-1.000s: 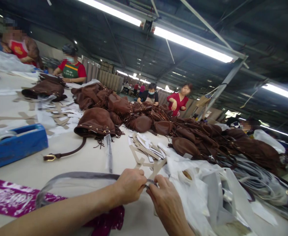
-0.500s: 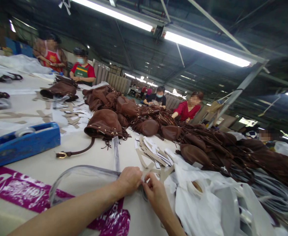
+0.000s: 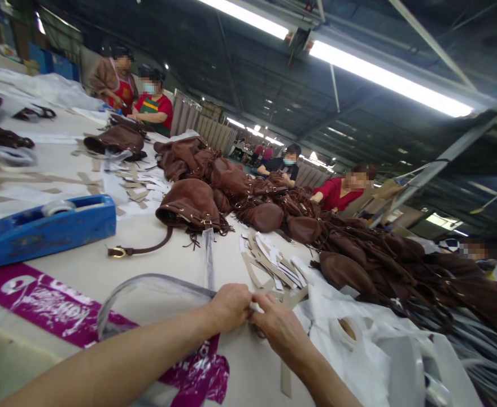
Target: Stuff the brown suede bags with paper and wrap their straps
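My left hand [image 3: 229, 306] and my right hand [image 3: 277, 325] meet at the near middle of the table, both closed in a pinch on a grey translucent strap [image 3: 147, 281]. The strap loops out to the left over the table and a magenta printed bag [image 3: 40, 302]. Its end lies hidden between my fingers. A second strip of the same grey material [image 3: 208, 257] lies just beyond my left hand. A brown suede fringed bag [image 3: 190, 203] with a buckled strap lies further out.
A blue tape dispenser [image 3: 40, 229] sits at the left. Card strips [image 3: 269, 263] and white plastic bags [image 3: 358, 345] lie to the right. A long heap of brown bags [image 3: 358, 249] runs across the table. Several people work along the far side.
The view has swung left and tilted. My hands have come closer together on the strap, and its loop has shifted a little to the right.
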Tool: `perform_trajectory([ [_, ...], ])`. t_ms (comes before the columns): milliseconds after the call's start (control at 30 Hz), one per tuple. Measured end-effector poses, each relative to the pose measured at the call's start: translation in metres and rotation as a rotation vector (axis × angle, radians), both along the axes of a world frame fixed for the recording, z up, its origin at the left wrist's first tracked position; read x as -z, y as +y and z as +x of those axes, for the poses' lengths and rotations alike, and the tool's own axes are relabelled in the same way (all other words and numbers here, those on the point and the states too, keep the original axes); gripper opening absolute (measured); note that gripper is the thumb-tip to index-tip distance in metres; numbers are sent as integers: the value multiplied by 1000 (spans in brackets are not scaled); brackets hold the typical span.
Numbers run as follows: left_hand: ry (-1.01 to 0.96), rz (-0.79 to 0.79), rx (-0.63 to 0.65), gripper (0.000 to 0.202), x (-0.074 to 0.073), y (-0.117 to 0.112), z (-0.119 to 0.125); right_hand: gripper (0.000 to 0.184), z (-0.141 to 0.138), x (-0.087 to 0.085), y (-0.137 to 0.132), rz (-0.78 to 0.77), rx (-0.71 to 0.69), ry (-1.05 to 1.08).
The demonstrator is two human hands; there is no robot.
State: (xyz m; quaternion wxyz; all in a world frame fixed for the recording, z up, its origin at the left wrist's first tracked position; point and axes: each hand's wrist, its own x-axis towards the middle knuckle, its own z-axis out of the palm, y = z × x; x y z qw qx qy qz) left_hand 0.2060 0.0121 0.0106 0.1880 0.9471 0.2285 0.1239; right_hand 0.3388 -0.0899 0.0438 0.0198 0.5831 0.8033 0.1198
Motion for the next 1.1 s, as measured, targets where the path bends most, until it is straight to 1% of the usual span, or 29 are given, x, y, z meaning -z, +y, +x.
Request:
perform_trajectory([
  [67, -15, -24, 40, 13, 2, 5, -2, 15, 0, 5, -2, 83, -120, -82],
  [133, -33, -42, 67, 18, 3, 9, -4, 15, 1, 9, -6, 123, -210, -99],
  [200, -59, -47, 70, 23, 1, 11, -5, 13, 1, 12, -10, 138, -261, -83],
  [267, -88, -43, 61, 28, -1, 9, -4, 16, 2, 14, -11, 153, -255, -50],
  [367, -101, -33, 50, 36, -4, 3, -2, 22, 3, 19, -10, 219, -115, 1],
  [467, -68, -30, 40, 29, -5, -3, 0, 17, 1, 23, -5, 244, 100, 68],
  [533, -48, -31, 37, 23, -5, -5, 1, 10, -4, 24, 0, 226, 282, 145],
  [633, -35, -31, 34, 19, -6, -4, 0, 19, -14, 20, 11, 157, 564, 314],
  [700, -33, -28, 29, 18, -7, -2, -1, 20, -18, 17, 19, 102, 687, 431],
  [767, -33, -26, 23, 18, -7, -1, -3, 17, -20, 17, 24, 74, 755, 506],
  [833, -35, -20, 27, 15, -6, -2, -4, 14, -18, 18, 28, 71, 793, 539],
  [933, -21, 30, 21, 23, -2, -5, -3, 13, -10, 21, 32, 50, 827, 584],
  [967, -11, 48, 9, 25, -1, -6, -2, 12, -6, 22, 33, 37, 825, 599],
  [1033, 11, 68, -15, 21, 2, -5, 2, 9, 3, 22, 36, -4, 799, 636],
  [1100, 26, 68, -22, 15, 4, -3, 4, 9, 13, 20, 38, -71, 742, 680],
])
